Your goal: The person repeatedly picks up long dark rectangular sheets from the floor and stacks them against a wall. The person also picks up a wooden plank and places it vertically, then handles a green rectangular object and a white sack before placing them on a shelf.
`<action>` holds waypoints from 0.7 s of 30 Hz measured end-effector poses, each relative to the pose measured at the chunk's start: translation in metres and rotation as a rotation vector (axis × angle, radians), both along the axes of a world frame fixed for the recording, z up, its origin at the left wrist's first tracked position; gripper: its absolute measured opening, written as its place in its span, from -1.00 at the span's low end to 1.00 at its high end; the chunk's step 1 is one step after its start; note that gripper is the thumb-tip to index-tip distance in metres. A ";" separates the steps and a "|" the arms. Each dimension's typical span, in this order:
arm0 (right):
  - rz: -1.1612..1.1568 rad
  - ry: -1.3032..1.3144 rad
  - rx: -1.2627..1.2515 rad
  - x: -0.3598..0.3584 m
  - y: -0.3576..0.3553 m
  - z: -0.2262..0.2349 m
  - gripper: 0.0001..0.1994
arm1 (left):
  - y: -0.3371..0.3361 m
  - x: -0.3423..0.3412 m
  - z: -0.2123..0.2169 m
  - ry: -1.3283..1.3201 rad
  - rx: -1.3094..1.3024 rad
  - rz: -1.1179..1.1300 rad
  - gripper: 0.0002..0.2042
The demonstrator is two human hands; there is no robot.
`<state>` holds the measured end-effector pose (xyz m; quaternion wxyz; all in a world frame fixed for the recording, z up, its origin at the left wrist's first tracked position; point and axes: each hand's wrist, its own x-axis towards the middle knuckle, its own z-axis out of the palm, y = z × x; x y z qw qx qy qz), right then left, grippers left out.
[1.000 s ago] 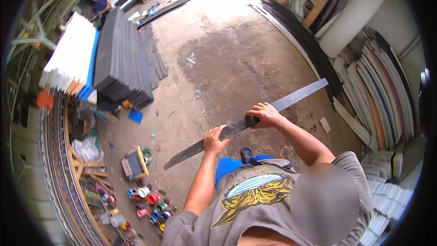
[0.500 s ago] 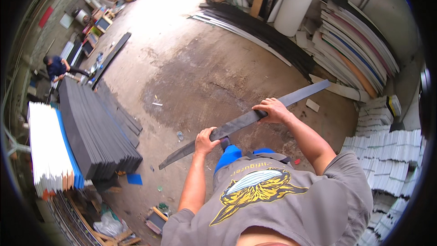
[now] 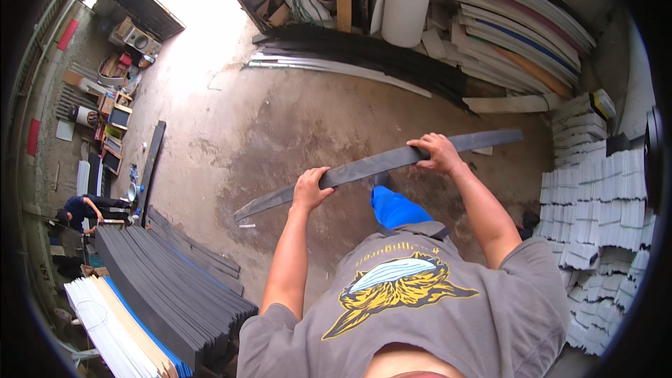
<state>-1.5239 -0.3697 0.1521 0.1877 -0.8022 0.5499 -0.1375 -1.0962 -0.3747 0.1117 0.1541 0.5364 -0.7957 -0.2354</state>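
Observation:
A long, thin dark grey strip (image 3: 373, 169) stretches across in front of me, held above the floor. My left hand (image 3: 312, 187) grips it left of its middle, fingers over the far edge and thumb on the near side. My right hand (image 3: 435, 153) clasps it farther right in the same way. Both ends stick out past my hands, and the strip bows slightly. Its left end hangs lower in the picture than its right end. What the strip is made of I cannot tell.
Stacked dark grey boards (image 3: 168, 266) and white boards (image 3: 112, 329) stand at lower left. A person (image 3: 84, 210) bends beyond them. Black strips (image 3: 364, 56) lie along the far side, beside leaning coloured sheets (image 3: 518, 28). Bundled white pieces (image 3: 595, 196) are piled at right.
My view has swung to the right and I have stepped over the floor, still carrying the strip in both hands. The strip now lies flatter across the picture. The other person bends lower.

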 end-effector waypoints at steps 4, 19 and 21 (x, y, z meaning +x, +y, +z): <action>-0.030 -0.024 -0.025 -0.016 -0.075 -0.009 -0.31 | -0.085 -0.004 0.005 -0.031 -0.014 -0.013 -0.37; -0.015 -0.017 -0.051 0.006 -0.370 -0.006 -0.34 | -0.350 0.072 -0.007 -0.090 -0.030 0.103 -0.36; -0.053 -0.021 -0.048 0.018 -0.392 -0.013 -0.35 | -0.387 0.080 -0.013 -0.059 -0.003 0.086 -0.36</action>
